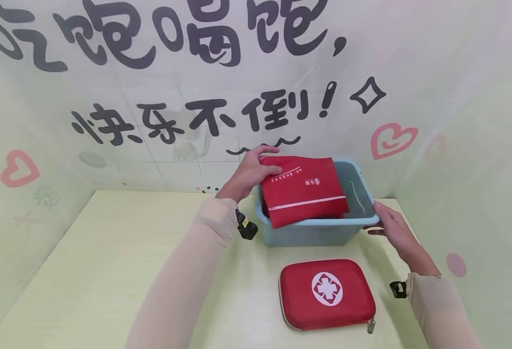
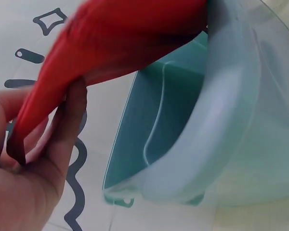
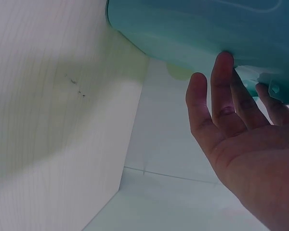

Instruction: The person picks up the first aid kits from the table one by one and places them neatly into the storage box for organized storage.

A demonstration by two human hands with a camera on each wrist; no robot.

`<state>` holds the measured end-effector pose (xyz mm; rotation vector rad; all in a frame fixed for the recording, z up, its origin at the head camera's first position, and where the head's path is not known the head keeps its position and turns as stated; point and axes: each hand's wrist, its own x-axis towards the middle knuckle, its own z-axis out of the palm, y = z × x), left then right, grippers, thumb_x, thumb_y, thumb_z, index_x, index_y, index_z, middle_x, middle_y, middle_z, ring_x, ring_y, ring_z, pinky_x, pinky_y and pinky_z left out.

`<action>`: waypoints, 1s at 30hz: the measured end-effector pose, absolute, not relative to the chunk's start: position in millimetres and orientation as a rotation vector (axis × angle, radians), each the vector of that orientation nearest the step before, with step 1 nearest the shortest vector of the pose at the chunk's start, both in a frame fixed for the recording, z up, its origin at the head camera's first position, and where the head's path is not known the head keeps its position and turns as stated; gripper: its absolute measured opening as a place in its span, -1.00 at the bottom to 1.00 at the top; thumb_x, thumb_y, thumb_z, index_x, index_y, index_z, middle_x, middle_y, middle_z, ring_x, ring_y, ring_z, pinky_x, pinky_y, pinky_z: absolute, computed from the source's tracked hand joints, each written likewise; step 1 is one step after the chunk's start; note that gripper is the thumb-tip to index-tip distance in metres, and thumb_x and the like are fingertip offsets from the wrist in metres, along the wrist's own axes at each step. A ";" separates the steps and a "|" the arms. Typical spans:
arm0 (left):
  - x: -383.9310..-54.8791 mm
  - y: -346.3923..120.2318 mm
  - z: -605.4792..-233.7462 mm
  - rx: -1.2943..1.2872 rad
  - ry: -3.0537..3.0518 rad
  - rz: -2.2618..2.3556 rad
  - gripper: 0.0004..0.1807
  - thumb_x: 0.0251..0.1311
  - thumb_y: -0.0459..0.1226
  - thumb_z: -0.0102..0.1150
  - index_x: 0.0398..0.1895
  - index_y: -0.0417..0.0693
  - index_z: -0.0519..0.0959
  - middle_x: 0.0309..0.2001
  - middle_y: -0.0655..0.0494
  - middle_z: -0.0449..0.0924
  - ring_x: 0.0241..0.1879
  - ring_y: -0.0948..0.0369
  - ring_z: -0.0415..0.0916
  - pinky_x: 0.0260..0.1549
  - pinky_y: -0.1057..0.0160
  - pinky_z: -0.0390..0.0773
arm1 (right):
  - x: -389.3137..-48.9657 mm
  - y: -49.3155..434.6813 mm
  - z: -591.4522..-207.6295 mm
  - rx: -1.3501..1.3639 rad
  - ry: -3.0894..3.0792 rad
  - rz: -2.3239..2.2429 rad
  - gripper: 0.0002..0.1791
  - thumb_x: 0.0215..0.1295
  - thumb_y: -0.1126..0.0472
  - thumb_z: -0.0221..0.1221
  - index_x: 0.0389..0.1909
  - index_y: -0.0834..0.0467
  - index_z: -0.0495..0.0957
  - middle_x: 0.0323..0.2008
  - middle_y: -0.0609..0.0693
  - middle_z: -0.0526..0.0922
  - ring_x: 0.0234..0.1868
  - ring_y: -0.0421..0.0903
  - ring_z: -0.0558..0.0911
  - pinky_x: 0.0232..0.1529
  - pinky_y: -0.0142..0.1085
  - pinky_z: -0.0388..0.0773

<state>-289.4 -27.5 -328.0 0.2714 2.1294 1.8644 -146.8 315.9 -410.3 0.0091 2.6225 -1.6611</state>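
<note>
My left hand (image 1: 252, 172) pinches the upper left edge of a red folded cloth (image 1: 306, 191) with white print and a white stripe. In the left wrist view the cloth (image 2: 120, 38) runs between the thumb and fingers. It lies across the mouth of a light blue plastic bin (image 1: 312, 235), covering its left part, and one corner hangs over the front rim. At the bin's front right corner, my right hand (image 1: 395, 232) holds the rim, thumb on top and fingers below. Those fingers (image 3: 224, 91) reach up to the bin's side in the right wrist view.
In front of the bin, a red zippered first-aid case (image 1: 328, 295) with a white cross emblem lies flat on the pale wooden table (image 1: 120, 261). Behind the table stands a wall sheet (image 1: 160, 87) with large black lettering, and side walls rise left and right.
</note>
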 end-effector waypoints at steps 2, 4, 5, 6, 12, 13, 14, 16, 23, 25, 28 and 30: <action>-290.1 -24.7 -328.5 0.224 2.188 1.869 -0.42 0.16 -0.32 0.37 0.28 0.01 0.45 0.17 -0.05 0.48 0.04 0.02 0.55 -0.10 0.13 0.67 | -147.1 316.3 -410.9 0.008 2.620 -1.669 -0.31 0.62 -0.12 -0.29 0.46 0.35 0.18 -0.03 0.00 0.59 -0.14 -0.08 0.68 -0.11 -0.28 0.64; -290.3 -21.5 -328.6 0.188 2.224 1.885 -0.41 0.17 -0.31 0.37 0.28 0.01 0.44 0.17 -0.04 0.47 0.06 0.03 0.53 -0.09 0.14 0.67 | -147.5 316.6 -411.5 0.006 2.617 -1.678 -0.31 0.62 -0.11 -0.28 0.45 0.35 0.18 -0.09 -0.15 0.60 -0.15 -0.09 0.68 -0.12 -0.28 0.65; -290.2 -19.9 -328.5 0.176 2.234 1.894 -0.41 0.17 -0.30 0.37 0.28 0.01 0.43 0.17 -0.04 0.46 0.07 0.03 0.52 -0.08 0.14 0.66 | -147.8 316.7 -411.8 0.006 2.615 -1.682 -0.31 0.62 -0.12 -0.28 0.45 0.35 0.18 -0.12 -0.20 0.60 -0.15 -0.10 0.68 -0.12 -0.28 0.65; -290.0 -18.3 -328.4 0.169 2.244 1.900 -0.40 0.16 -0.30 0.37 0.29 0.01 0.42 0.18 -0.03 0.46 0.09 0.03 0.50 -0.07 0.13 0.66 | -147.9 316.8 -412.1 0.007 2.614 -1.684 -0.31 0.61 -0.12 -0.28 0.45 0.35 0.19 -0.13 -0.23 0.60 -0.16 -0.10 0.68 -0.12 -0.27 0.65; -288.1 -7.9 -330.3 0.145 2.307 1.851 -0.38 0.21 -0.30 0.34 0.34 -0.02 0.36 0.19 -0.06 0.42 0.11 0.02 0.48 -0.05 0.11 0.66 | -148.3 317.3 -413.5 0.009 2.617 -1.682 -0.32 0.62 -0.11 -0.28 0.46 0.33 0.19 -0.07 -0.10 0.60 -0.15 -0.09 0.68 -0.12 -0.27 0.65; -288.1 -6.1 -331.5 0.137 2.329 1.826 -0.39 0.23 -0.31 0.32 0.34 -0.03 0.35 0.19 -0.07 0.41 0.11 0.02 0.48 -0.05 0.12 0.66 | -148.5 317.1 -413.6 0.007 2.616 -1.684 -0.32 0.62 -0.11 -0.28 0.46 0.33 0.19 -0.05 -0.04 0.60 -0.15 -0.09 0.68 -0.12 -0.27 0.65; -288.1 -4.5 -332.6 0.128 2.352 1.800 -0.39 0.25 -0.31 0.30 0.35 -0.03 0.34 0.19 -0.08 0.41 0.10 0.02 0.48 -0.06 0.12 0.65 | -148.7 317.0 -413.9 0.006 2.616 -1.682 -0.32 0.62 -0.12 -0.28 0.46 0.32 0.18 -0.03 0.00 0.59 -0.15 -0.10 0.67 -0.12 -0.27 0.65; -288.3 -1.7 -335.4 0.116 2.399 1.742 -0.41 0.28 -0.33 0.26 0.37 -0.05 0.33 0.19 -0.10 0.41 0.09 0.01 0.49 -0.05 0.12 0.65 | -149.1 316.6 -414.2 0.003 2.615 -1.683 -0.32 0.61 -0.12 -0.28 0.47 0.31 0.18 0.01 0.10 0.58 -0.15 -0.10 0.67 -0.11 -0.26 0.65; -284.3 0.7 -336.7 0.159 2.438 1.509 -0.38 0.30 -0.30 0.19 0.36 -0.15 0.19 0.13 -0.13 0.41 0.03 0.00 0.50 -0.07 0.10 0.65 | -150.0 316.1 -414.1 0.006 2.623 -1.681 -0.32 0.61 -0.12 -0.27 0.46 0.32 0.19 0.03 0.18 0.57 -0.16 -0.11 0.67 -0.12 -0.26 0.65; -282.2 0.9 -336.4 0.172 2.409 1.413 -0.36 0.27 -0.28 0.20 0.32 -0.17 0.14 0.08 -0.13 0.40 -0.02 0.01 0.52 -0.12 0.11 0.66 | -150.5 316.5 -414.2 0.007 2.625 -1.685 -0.32 0.61 -0.12 -0.27 0.45 0.33 0.20 -0.01 0.09 0.60 -0.17 -0.11 0.68 -0.13 -0.26 0.65; -278.4 2.7 -335.3 0.200 2.375 1.293 -0.34 0.18 -0.27 0.25 0.25 -0.18 0.13 0.01 -0.11 0.39 -0.08 0.03 0.55 -0.19 0.13 0.68 | -151.2 317.2 -414.4 0.007 2.626 -1.692 -0.32 0.61 -0.12 -0.26 0.44 0.34 0.21 -0.07 -0.04 0.61 -0.18 -0.13 0.68 -0.13 -0.27 0.65; -276.5 4.8 -334.1 0.241 2.379 1.228 -0.36 0.16 -0.26 0.26 0.23 -0.19 0.16 -0.01 -0.10 0.41 -0.09 0.05 0.55 -0.20 0.16 0.67 | -151.2 317.8 -414.5 0.009 2.625 -1.701 -0.32 0.61 -0.12 -0.26 0.43 0.35 0.22 -0.09 -0.08 0.61 -0.19 -0.13 0.68 -0.14 -0.28 0.65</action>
